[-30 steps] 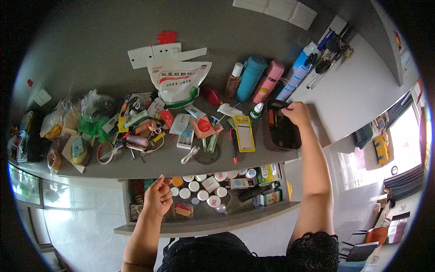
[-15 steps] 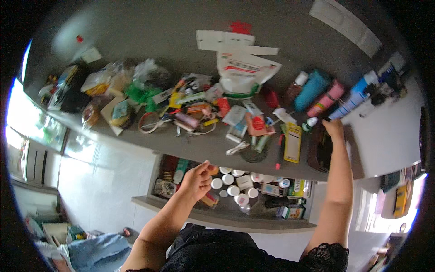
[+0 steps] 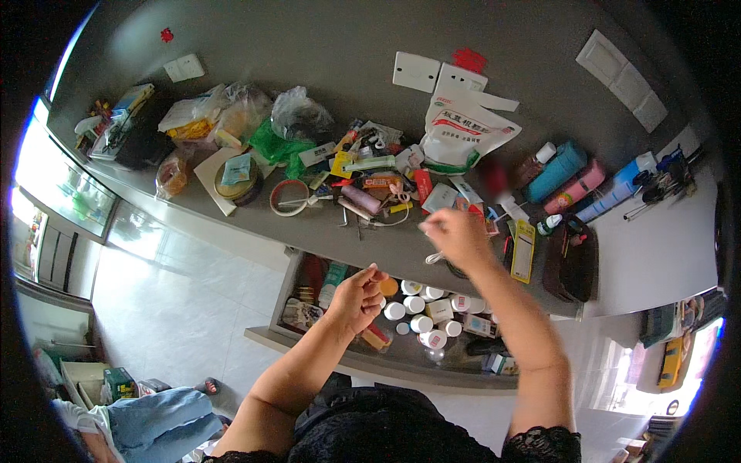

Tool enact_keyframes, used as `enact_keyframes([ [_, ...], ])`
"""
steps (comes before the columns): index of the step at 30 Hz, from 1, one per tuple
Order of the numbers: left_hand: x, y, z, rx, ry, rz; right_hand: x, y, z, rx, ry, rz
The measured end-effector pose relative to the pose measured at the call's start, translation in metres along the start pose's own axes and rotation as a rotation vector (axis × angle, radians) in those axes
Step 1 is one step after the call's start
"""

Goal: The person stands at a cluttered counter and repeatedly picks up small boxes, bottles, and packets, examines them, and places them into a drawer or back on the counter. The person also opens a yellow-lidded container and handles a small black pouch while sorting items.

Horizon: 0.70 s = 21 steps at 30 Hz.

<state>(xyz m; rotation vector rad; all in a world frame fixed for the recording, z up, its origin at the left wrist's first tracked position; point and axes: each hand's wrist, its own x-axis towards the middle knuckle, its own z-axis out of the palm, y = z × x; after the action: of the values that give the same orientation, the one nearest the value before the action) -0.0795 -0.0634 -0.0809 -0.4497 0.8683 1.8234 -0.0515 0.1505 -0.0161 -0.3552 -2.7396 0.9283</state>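
My left hand (image 3: 357,302) hovers over the left part of the open drawer (image 3: 309,339), its fingers curled and the thumb against the forefinger. Whatever it may hold does not show. Slightly blurred, my right hand (image 3: 461,241) is above the counter's front part with fingers drawn together; I cannot make out anything in them. A white cable (image 3: 434,258) lies just beyond its fingers, partly covered. Several white-capped bottles (image 3: 414,304) and a small box (image 3: 439,311) fill the drawer between my arms. The dark brown basket (image 3: 559,270) stands right of a yellow-edged pack (image 3: 523,251).
Along the counter (image 3: 262,231) lie a tape roll (image 3: 289,197), a pink cylinder (image 3: 360,200) and plastic bags (image 3: 301,116). A white pouch (image 3: 463,139) leans at the wall, left of a teal cylinder (image 3: 556,170). Someone in jeans (image 3: 162,424) is at lower left.
My right hand has left the brown basket and swung left over the middle of the counter. My left hand keeps its curled pose above the drawer. The view has shifted left.
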Motion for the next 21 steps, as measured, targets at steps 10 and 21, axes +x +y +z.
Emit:
enact_keyframes([
  [10,-0.010,0.025,-0.023,-0.046,-0.014,0.034,0.042,-0.048,0.110,-0.333,0.033,0.081],
  [21,0.006,0.010,0.012,0.099,-0.066,-0.020,-0.024,-0.015,-0.043,0.148,0.372,0.253],
])
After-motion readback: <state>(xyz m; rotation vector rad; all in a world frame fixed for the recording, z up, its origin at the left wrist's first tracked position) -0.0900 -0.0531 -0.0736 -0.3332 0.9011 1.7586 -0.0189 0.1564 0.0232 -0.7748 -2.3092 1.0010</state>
